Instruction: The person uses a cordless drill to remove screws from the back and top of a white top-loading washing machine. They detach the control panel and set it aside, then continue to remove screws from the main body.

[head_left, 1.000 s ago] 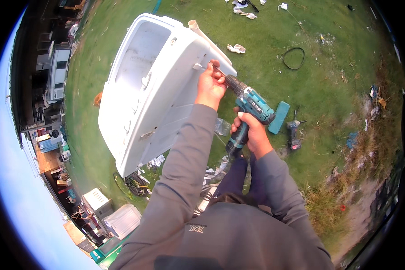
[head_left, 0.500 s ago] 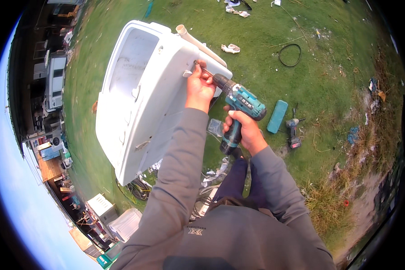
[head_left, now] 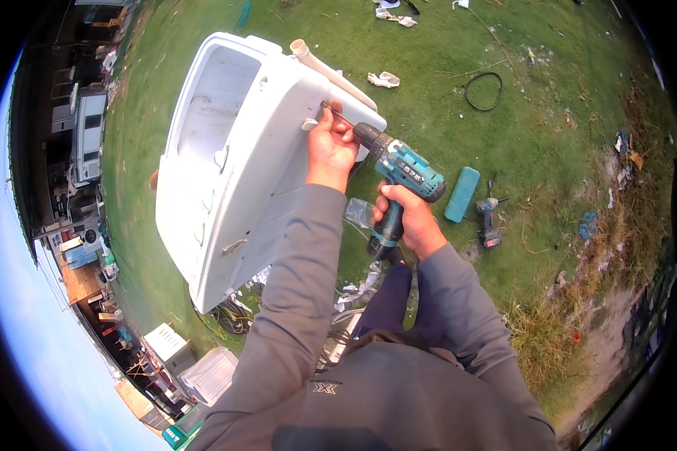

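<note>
My right hand (head_left: 414, 218) grips the handle of a teal and black cordless drill (head_left: 408, 169), which points to the upper left. A thin bit runs from its chuck to the side of a large white plastic tub-like shell (head_left: 259, 161). My left hand (head_left: 332, 154) is against that side, its fingers pinched together around the front of the bit near the wall. Whether a screw is between those fingertips is too small to tell. A small white tab (head_left: 309, 124) sticks out of the wall beside my left fingers.
Behind the shell a cream pipe (head_left: 331, 73) leans along its edge. On the grass at right lie a teal case (head_left: 462, 194) and a second power drill (head_left: 490, 223). A black loop of cable (head_left: 483, 92) and paper scraps lie farther off. Coiled cables (head_left: 229, 317) sit below the shell.
The view has shifted very slightly, so the shell appears a little more to the left. Both hands and the drill keep the same pose.
</note>
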{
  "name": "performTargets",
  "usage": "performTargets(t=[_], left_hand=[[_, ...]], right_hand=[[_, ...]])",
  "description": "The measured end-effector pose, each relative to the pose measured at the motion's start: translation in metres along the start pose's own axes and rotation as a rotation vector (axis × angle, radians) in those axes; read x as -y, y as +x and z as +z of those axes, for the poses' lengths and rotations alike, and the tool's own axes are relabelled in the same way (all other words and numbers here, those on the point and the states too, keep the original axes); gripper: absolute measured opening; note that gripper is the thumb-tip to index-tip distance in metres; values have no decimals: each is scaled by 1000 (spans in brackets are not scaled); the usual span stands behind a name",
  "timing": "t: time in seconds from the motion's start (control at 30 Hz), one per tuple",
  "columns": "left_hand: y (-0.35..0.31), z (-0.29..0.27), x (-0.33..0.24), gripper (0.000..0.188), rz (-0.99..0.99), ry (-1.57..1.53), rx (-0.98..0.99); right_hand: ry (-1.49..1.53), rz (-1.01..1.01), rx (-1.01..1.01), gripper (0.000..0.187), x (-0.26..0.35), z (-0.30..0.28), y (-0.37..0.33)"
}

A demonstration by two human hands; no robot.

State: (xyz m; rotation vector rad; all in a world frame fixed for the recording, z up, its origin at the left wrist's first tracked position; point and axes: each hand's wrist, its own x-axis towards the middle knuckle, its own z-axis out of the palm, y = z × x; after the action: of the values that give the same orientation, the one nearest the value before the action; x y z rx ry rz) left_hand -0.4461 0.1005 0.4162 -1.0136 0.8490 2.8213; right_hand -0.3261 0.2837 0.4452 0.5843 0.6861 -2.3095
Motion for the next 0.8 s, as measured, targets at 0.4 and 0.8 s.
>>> performTargets(t=[0.4, 0.8], left_hand=[[-15, -38, -3, 21, -68, 14, -198], [-166, -168, -3, 33, -244, 178, -450]], right_hand=[[23, -20, 2, 18, -5, 2, 6], [32, -7, 23, 18, -9, 2, 7]])
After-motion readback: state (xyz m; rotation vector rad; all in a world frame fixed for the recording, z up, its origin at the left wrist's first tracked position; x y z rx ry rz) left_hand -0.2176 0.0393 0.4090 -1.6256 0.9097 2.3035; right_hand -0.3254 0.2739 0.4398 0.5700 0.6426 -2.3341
